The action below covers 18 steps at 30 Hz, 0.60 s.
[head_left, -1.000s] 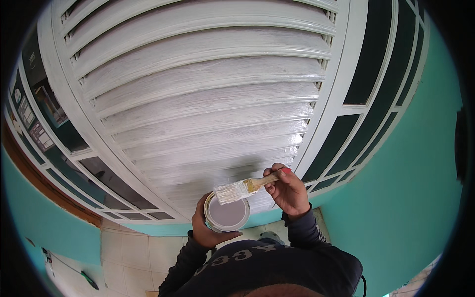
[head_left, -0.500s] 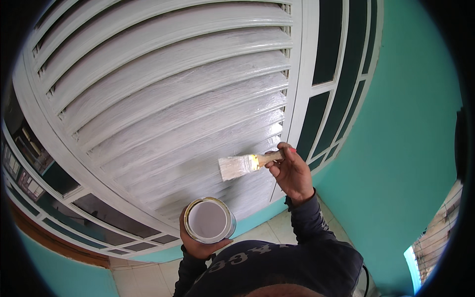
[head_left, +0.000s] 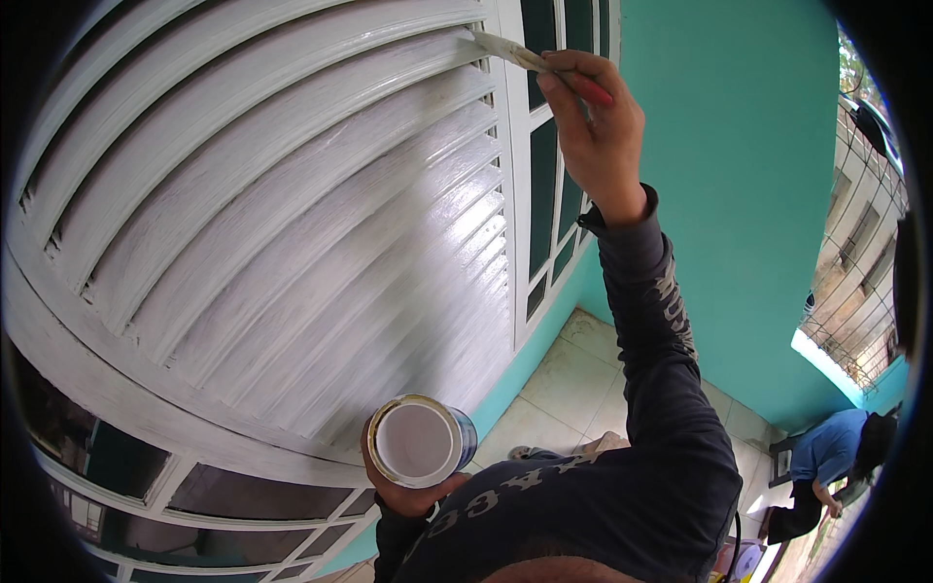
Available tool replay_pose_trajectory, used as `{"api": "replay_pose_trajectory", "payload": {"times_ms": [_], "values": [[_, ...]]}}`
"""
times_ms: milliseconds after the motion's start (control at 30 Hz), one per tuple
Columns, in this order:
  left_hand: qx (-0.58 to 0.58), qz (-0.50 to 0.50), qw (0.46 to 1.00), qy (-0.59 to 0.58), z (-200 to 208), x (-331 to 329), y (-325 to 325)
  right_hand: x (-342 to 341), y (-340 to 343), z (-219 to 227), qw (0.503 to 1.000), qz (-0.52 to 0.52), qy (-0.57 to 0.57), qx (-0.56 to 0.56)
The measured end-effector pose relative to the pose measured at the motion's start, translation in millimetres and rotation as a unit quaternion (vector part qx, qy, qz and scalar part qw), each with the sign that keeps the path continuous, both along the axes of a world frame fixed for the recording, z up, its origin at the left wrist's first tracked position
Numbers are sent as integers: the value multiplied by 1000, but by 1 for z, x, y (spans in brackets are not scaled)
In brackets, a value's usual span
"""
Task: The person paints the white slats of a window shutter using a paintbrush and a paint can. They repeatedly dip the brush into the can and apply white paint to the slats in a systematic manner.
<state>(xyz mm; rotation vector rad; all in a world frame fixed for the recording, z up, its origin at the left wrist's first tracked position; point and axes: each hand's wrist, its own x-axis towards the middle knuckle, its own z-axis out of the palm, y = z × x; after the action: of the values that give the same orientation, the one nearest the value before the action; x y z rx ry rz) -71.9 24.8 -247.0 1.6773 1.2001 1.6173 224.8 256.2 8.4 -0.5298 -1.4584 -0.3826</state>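
In my raised right hand is a paintbrush, gripped by its handle, which has a red end. Its white-coated bristles meet the right end of a slat high on the white louvred shutter, by the frame. My left hand is wrapped round an open paint can, held low in front of my chest. White paint shows inside the can, and its rim is yellowish and smeared. Some slats have a wet shine, strongest at their right ends.
White-framed dark glass panes flank the shutter on both sides. To the right stands a turquoise wall with a wire-meshed opening. Pale tiles cover the floor. Another person in a blue shirt is at the far lower right.
My right hand has carried the brush up from above the can to an upper slat's right end. The view has swung right, bringing the other person into sight. My left hand still holds the can.
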Motion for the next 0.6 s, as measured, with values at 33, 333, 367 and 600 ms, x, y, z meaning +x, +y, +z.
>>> {"api": "replay_pose_trajectory", "payload": {"times_ms": [33, 333, 367, 600], "values": [[-4, -10, 1000, -7, -2, -4, -4, -6, -3, 3, 999, -43, -25, 22], [-27, -68, 997, -24, 4, -35, -22, -50, 4, 11, 985, -61, -129, 98], [-32, -74, 996, -31, 7, -35, -24, -56, -3, 11, 983, -60, -138, 109], [-44, -71, 995, -48, 8, -36, -25, -84, -41, 22, 953, 302, 15, -13]]}}
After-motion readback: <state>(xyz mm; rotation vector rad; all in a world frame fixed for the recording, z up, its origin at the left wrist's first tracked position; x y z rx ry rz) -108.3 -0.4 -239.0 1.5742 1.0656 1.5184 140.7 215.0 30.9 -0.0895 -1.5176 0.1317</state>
